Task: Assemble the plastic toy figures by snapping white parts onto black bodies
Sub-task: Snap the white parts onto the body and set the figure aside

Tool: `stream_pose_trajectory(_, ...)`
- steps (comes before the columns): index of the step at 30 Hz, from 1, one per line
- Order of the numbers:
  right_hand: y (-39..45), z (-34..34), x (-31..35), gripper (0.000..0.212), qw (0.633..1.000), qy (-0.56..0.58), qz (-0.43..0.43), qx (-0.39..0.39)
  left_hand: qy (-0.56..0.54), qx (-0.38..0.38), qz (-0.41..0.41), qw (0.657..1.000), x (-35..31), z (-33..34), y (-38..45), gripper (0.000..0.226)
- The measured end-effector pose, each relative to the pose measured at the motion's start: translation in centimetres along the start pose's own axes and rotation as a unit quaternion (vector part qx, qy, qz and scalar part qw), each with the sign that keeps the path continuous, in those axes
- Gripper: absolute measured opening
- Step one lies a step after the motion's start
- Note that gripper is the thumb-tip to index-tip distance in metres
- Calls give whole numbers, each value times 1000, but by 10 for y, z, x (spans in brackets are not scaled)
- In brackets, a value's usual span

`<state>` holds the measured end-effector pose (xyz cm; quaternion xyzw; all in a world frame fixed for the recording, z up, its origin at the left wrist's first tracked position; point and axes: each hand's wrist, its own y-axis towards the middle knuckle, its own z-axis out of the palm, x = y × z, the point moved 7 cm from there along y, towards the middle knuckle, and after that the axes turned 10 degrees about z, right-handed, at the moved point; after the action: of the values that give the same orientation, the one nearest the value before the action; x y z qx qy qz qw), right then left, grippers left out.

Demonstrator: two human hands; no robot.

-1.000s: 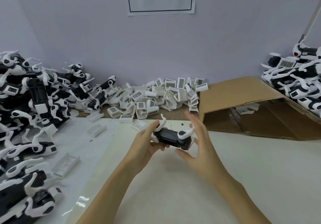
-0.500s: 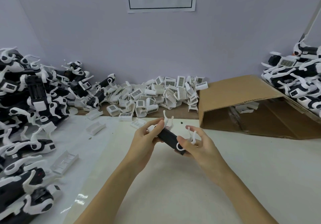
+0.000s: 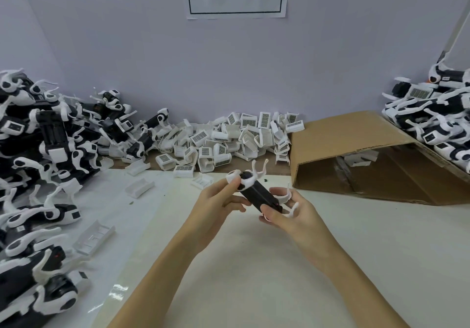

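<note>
A pale tabletop [image 3: 356, 264] stretches toward a lilac wall, crowded on the left by a heap of finished black-and-white toy figures [image 3: 38, 165], with a second heap [image 3: 437, 121] stacked on the right behind an open cardboard box [image 3: 356, 149] lying on its side. Between them, against the wall, sits a pile of loose white parts [image 3: 229, 144], many with gridded faces. Above the middle of the tabletop, a person holds one black body [image 3: 259, 195] tilted in the air, white curved legs [image 3: 258, 170] already standing out from its far end. The left hand [image 3: 218, 205] pinches that far end, thumb and fingers closed on a white piece there; the right hand [image 3: 292, 213] wraps the near end, its grip closed around the body and another white leg [image 3: 286, 195]. The figure looks light and rigid, its thin legs likely the fragile part, so the solid black trunk seems the safer place to squeeze when snapping on a part.
</note>
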<state>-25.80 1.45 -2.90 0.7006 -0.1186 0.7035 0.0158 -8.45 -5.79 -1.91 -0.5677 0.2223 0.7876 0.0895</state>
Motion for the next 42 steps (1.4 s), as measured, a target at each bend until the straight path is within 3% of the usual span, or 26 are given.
stream_pose_trajectory(2,0,1,-3,43,1000,13,-3,28,-20,38,19,999,-4,3,0,24)
stream_pose_trajectory(6,1,9,-10,51,968,211,81,107,7,92,60,994,-7,13,-3,52)
stream_pose_trajectory(9,1,8,-3,47,971,213,46,101,23,133,77,988,-9,21,-6,55)
stream_pose_trajectory(12,0,5,-2,47,973,215,31,78,3,123,77,989,-14,22,-6,47)
stream_pose_trajectory(15,1,4,-3,45,980,193,13,46,41,46,95,994,-15,15,-5,38)
stream_pose_trajectory(17,0,-1,-1,43,988,147,-35,-17,68,-3,88,994,-10,8,-3,42)
stream_pose_trajectory(19,-6,-10,9,47,985,27,-130,-108,68,-36,26,997,-1,4,-1,59)
stream_pose_trajectory(21,-13,-8,21,54,957,-113,-226,-145,47,-37,-46,997,10,5,-1,72)
stream_pose_trajectory(23,-20,0,28,63,930,-182,-288,-135,51,-28,-43,997,12,9,-2,77)
stream_pose_trajectory(26,-31,26,30,72,903,-239,-353,-56,26,-143,1,989,6,-4,-4,76)
stream_pose_trajectory(28,-34,50,20,81,902,-272,-334,26,17,-247,48,968,-1,-23,-7,57)
stream_pose_trajectory(30,-33,67,7,88,905,-307,-286,72,30,-341,86,936,-12,-45,-14,56)
stream_pose_trajectory(34,-20,73,2,87,917,-317,-237,55,-33,-476,87,875,-25,-87,-26,61)
stream_pose_trajectory(36,-1,75,2,72,918,-340,-203,32,-70,-523,82,845,-27,-103,-30,59)
stream_pose_trajectory(38,24,83,0,53,895,-412,-171,16,-88,-558,86,821,-27,-115,-35,55)
stream_pose_trajectory(42,72,115,-5,43,872,-471,-122,48,-72,-569,132,809,-33,-121,-38,46)
